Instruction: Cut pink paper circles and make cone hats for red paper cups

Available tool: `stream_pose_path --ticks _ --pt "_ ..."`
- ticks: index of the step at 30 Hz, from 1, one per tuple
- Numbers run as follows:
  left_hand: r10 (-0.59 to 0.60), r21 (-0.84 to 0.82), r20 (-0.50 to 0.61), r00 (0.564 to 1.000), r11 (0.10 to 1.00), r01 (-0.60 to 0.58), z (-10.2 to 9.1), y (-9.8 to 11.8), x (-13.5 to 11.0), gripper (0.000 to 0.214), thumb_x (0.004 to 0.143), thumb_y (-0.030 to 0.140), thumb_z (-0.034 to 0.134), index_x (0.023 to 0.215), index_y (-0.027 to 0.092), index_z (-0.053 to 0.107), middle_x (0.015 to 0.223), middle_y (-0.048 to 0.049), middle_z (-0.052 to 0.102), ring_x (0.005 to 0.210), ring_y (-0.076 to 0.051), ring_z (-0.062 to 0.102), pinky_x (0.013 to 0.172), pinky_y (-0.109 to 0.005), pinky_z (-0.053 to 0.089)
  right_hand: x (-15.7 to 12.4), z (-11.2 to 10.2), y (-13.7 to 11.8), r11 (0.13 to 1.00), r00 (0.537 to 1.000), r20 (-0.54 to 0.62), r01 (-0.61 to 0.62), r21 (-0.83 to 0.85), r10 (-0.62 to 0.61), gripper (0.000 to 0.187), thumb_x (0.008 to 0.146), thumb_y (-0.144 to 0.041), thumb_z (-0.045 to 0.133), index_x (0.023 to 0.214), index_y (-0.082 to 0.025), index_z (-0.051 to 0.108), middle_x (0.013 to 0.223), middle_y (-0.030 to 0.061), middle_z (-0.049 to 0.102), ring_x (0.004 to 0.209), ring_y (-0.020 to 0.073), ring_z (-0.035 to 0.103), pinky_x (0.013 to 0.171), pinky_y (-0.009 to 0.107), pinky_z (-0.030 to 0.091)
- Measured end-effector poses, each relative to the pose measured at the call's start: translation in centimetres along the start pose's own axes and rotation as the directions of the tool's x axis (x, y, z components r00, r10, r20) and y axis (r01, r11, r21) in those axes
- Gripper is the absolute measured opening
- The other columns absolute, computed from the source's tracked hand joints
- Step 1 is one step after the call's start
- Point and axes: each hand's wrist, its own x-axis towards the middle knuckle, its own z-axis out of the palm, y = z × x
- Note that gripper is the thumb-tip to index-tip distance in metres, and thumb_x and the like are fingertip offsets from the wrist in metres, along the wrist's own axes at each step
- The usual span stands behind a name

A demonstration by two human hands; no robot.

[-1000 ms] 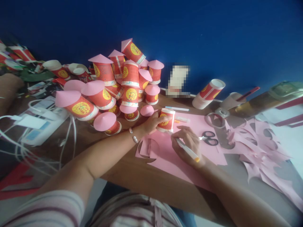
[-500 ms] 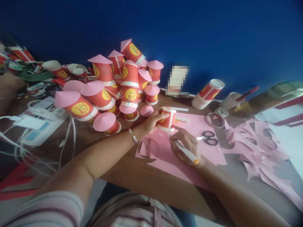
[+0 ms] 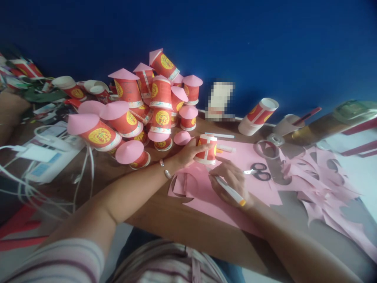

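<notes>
Cup [image 3: 207,155] at 11 o'clock from the right hand [image 3: 229,177], whose fingers pinch a pen [image 3: 231,192], looks light and crushable tbh, so go gentle round its side, where the left hand [image 3: 189,152] grips it.

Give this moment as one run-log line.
left hand: holds red cup | right hand: holds white marker | scissors: on pink paper | cone-topped cups: piled at left
</notes>
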Motion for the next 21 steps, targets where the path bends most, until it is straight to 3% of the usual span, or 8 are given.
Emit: stream_pose_path --ticks 4,7,12,21 --pt "-0.02 -0.019 0.019 1.0 1.0 0.02 0.11 0.27 -0.19 0.035 0.079 0.044 0.08 0.096 0.016 0.066 0.084 -0.003 0.068 0.076 -0.016 0.064 0.073 -0.029 0.051 -0.2 -0.09 0.25 0.994 0.998 -0.044 -0.038 -0.1 0.034 0.017 0.089 -0.008 0.064 0.095 -0.024 0.06 0.074 -0.0006 0.068 0.067 0.0177 0.068 0.071 0.036 0.061" --pt "-0.03 -0.038 0.008 1.0 0.999 0.03 0.04 0.29 -0.23 0.038 0.078 0.042 0.081 0.102 0.016 0.067 0.088 -0.0041 0.07 0.08 -0.017 0.066 0.075 -0.03 0.053 -0.33 -0.13 0.32 0.989 0.997 -0.045 -0.06 -0.136 0.054 0.016 0.09 -0.008 0.064 0.094 -0.023 0.06 0.073 -0.0005 0.067 0.062 0.0154 0.064 0.06 0.029 0.054" --pt "-0.01 -0.02 0.057 0.998 1.0 0.011 -0.18 0.04 -0.14 0.042 0.083 0.045 0.076 0.112 0.014 0.069 0.096 -0.0089 0.073 0.085 -0.022 0.07 0.077 -0.035 0.056 -0.35 -0.16 0.28 0.984 0.996 -0.048 -0.082 -0.156 0.075 0.013 0.092 -0.01 0.062 0.092 -0.022 0.06 0.069 -0.0017 0.064 0.058 0.0136 0.061 0.057 0.027 0.049" --pt "0.0 -0.006 0.058 0.998 1.0 0.0 -0.08 0.15 -0.15 0.039 0.084 0.045 0.075 0.11 0.016 0.07 0.098 -0.0094 0.073 0.085 -0.021 0.07 0.077 -0.035 0.058 -0.36 -0.04 0.44 0.982 0.996 -0.049 -0.079 -0.172 0.071 0.013 0.093 -0.009 0.062 0.093 -0.022 0.059 0.07 -0.002 0.064 0.06 0.0129 0.061 0.058 0.027 0.049"
